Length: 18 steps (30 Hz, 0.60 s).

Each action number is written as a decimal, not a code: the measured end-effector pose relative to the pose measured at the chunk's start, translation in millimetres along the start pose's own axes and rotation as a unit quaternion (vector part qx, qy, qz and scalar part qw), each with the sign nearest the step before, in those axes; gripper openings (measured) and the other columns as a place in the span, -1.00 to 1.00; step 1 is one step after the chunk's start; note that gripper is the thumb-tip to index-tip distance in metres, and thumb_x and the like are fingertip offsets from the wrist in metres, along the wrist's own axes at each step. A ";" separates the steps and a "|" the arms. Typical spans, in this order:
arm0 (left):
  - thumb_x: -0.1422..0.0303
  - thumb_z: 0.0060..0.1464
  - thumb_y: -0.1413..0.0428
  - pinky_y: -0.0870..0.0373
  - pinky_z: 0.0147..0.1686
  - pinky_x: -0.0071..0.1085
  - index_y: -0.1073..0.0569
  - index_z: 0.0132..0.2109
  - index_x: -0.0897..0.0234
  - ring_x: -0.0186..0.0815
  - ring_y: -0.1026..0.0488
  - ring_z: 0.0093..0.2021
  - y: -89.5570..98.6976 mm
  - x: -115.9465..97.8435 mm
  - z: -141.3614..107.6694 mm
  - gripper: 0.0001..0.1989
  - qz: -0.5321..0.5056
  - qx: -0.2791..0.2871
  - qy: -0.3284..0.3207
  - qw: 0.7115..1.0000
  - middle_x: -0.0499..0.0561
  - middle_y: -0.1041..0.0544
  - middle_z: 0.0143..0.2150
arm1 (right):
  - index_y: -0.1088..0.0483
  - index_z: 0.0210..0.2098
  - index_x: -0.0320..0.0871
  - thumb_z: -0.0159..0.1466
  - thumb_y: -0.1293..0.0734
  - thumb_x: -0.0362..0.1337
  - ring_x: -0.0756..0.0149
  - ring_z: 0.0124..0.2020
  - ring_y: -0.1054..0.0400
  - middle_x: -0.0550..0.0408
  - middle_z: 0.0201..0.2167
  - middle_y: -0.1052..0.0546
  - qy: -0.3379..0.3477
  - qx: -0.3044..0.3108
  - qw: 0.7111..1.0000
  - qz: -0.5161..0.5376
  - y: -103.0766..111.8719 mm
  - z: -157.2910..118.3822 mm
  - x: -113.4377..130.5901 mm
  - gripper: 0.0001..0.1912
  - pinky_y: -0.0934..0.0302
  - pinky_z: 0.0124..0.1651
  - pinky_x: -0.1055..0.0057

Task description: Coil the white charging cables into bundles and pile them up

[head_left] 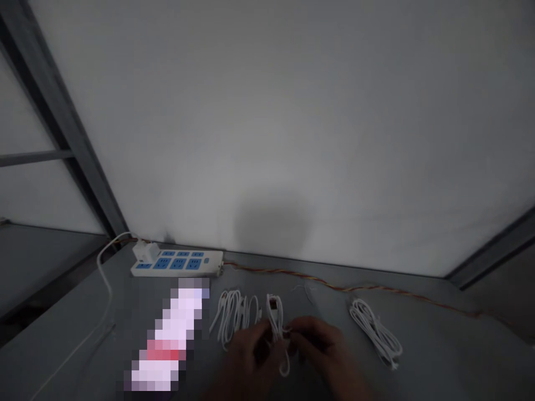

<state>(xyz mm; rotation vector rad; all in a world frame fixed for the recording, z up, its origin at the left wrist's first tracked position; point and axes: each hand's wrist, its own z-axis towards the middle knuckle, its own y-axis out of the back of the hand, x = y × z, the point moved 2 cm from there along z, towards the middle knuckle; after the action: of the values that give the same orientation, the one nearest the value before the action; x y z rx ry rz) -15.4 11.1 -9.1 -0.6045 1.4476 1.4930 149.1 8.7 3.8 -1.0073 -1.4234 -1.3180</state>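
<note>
A folded white cable (275, 314) is between my two hands at the bottom centre, its upper loops and a dark reddish part showing above the fingers and a loose loop hanging below. My left hand (251, 353) is closed around its left side. From the right, my right hand (315, 342) pinches at the middle of the bundle; its fingertips are dim, and the exact spot they grip is hard to make out. Coiled white cables (229, 314) lie just left of the held one. Another white cable bundle (376, 334) rests on the grey table (422, 356) to the right.
A white power strip (213, 262) with blue sockets and a plugged-in white adapter (146, 252) stands at the back left. A twisted red-yellow wire (292, 273) runs along the back. A bright pixelated area (171, 334) covers something at left. A white wall rises behind.
</note>
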 end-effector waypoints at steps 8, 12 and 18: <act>0.15 0.12 -0.08 -0.35 -0.43 -0.45 -0.51 -0.39 0.20 -0.29 -0.42 -0.46 -3.6 12.3 -3.0 -0.74 0.015 -0.040 0.020 0.999 -0.05 -0.50 -0.52 | -0.46 -0.32 -0.09 0.28 -0.24 -0.17 0.32 -0.48 -0.42 0.14 -0.50 -0.52 0.062 -0.001 0.996 -0.060 -1.2 -3.2 -2.2 -0.81 -0.31 -0.41 0.45; 0.23 0.13 -0.04 -0.28 -0.49 -0.47 -0.47 -0.45 0.22 -0.32 -0.37 -0.52 -4.1 8.3 -0.3 -0.74 0.013 -0.027 0.044 0.999 -0.09 -0.42 -0.58 | -0.49 -0.24 -0.04 0.29 -0.25 -0.26 0.33 -0.43 -0.45 0.08 -0.33 -0.57 0.155 -0.041 0.970 -0.182 1.9 -3.4 -6.4 -0.83 -0.35 -0.32 0.43; 0.14 0.14 -0.05 -0.28 -0.51 -0.50 -0.47 -0.45 0.22 -0.33 -0.36 -0.53 -2.2 0.2 0.2 -0.69 -0.022 -0.013 0.069 0.997 -0.10 -0.40 -0.60 | -0.54 -0.18 0.02 0.36 -0.20 -0.28 0.27 -0.27 -0.52 0.04 -0.25 -0.59 0.264 -0.019 0.920 -0.290 10.3 -1.2 -6.8 -0.74 -0.40 -0.23 0.42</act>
<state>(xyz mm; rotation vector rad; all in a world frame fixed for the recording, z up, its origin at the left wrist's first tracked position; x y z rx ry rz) -13.5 11.1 -10.4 -0.7629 1.5111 1.4624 160.8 8.6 -0.3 -0.1919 -1.3059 -1.8719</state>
